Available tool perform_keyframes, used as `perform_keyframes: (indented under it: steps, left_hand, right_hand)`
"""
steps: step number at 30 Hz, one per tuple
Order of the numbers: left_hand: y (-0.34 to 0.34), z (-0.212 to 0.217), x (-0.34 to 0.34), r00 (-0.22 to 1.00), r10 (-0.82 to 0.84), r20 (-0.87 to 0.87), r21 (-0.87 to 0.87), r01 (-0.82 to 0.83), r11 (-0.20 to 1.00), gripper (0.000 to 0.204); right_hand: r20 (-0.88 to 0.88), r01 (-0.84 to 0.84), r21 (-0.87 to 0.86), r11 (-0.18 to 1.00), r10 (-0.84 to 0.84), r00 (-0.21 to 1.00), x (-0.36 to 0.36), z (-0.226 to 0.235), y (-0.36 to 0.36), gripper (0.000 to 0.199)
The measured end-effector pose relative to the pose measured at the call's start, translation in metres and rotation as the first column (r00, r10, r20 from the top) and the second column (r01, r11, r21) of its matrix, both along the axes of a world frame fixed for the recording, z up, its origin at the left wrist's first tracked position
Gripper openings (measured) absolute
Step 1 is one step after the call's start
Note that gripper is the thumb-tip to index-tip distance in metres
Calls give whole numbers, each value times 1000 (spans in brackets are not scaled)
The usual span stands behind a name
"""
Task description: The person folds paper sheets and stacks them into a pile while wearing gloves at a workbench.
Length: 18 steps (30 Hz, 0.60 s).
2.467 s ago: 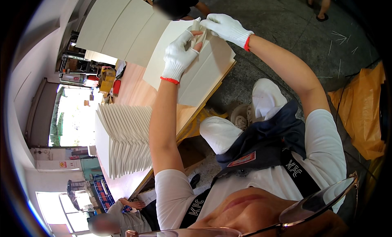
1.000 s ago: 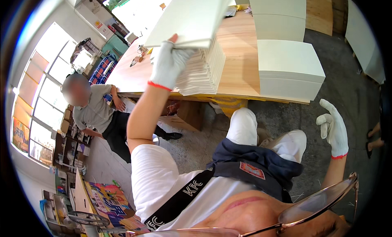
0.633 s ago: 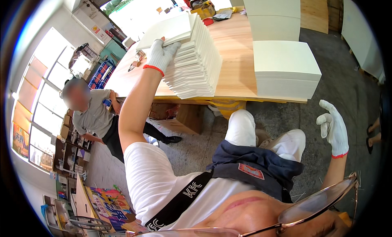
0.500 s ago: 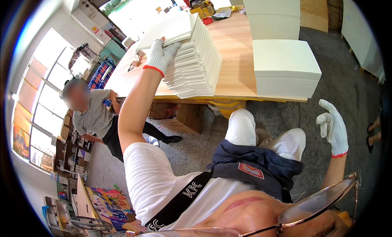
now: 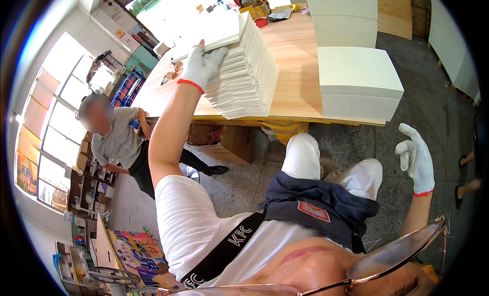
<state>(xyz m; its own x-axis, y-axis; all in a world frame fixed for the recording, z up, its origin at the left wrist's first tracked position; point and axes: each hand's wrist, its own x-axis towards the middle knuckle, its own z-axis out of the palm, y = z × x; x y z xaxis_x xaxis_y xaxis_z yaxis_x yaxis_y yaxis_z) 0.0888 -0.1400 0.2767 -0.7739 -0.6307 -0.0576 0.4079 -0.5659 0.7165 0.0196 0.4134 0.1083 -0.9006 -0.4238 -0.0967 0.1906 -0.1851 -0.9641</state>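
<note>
My left hand (image 5: 201, 68), in a white knit glove with a red cuff, is at the near edge of the top white sheets (image 5: 216, 32) on a tall stack (image 5: 243, 74). Its thumb, bare at the tip, lies over the edge of the top sheets, and the fingers are below it against the stack's side. Those top sheets sit slightly askew on the layers underneath. My right hand (image 5: 417, 161), gloved the same way, hangs in the air right of the table, holding nothing. Its index finger is stretched out and the others are partly bent.
The wooden table (image 5: 294, 56) also bears a lower white stack (image 5: 360, 84) at its right corner and a taller one (image 5: 345, 18) behind. A cardboard box (image 5: 224, 143) stands under the table. Another person (image 5: 122, 135) leans at the table's left end.
Both hands keep nearly the same pose and place. The view has shifted slightly. The feet at the far right have moved a little.
</note>
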Motion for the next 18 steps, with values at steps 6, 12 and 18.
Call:
perform_keyframes:
  steps: [6, 12, 18]
  left_hand:
    - [32, 8, 55, 984, -79, -158, 214, 112, 970, 44]
    - [122, -44, 65, 916, -144, -374, -332, 13, 943, 55]
    - [210, -84, -54, 952, -299, 73, -993, 42, -110, 40]
  right_hand:
    - [-1, 37, 45, 998, -37, 999, 1, -4, 7, 56]
    - [20, 119, 115, 986, -122, 992, -12, 2, 12, 46]
    - [-273, 371, 131, 919, -327, 905, -89, 4, -15, 43]
